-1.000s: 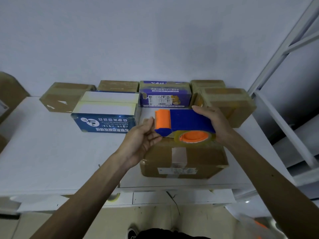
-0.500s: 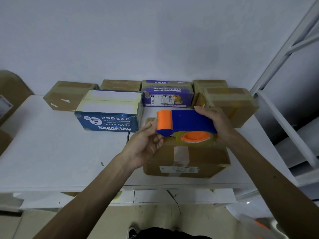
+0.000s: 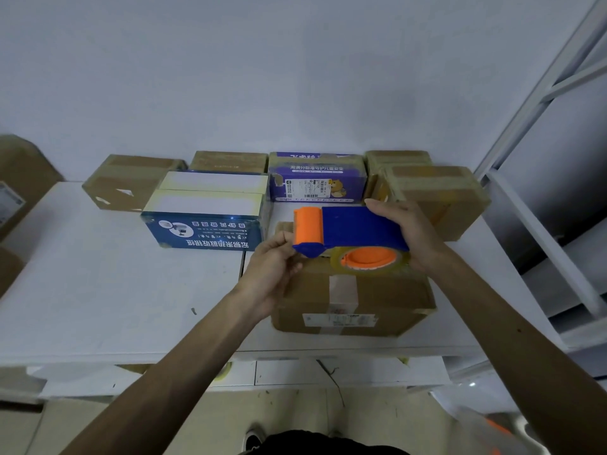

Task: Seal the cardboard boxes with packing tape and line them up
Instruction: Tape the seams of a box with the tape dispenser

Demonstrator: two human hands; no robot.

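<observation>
R hand gripping tape dispenser over brown box; L hand pinching its nose; blue carton, taped boxes crowding behind.

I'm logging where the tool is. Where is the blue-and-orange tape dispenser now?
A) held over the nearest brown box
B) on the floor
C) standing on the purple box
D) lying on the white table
A: the right hand grips the tape dispenser above the brown box nearest the person, the left hand at its orange end.
</observation>
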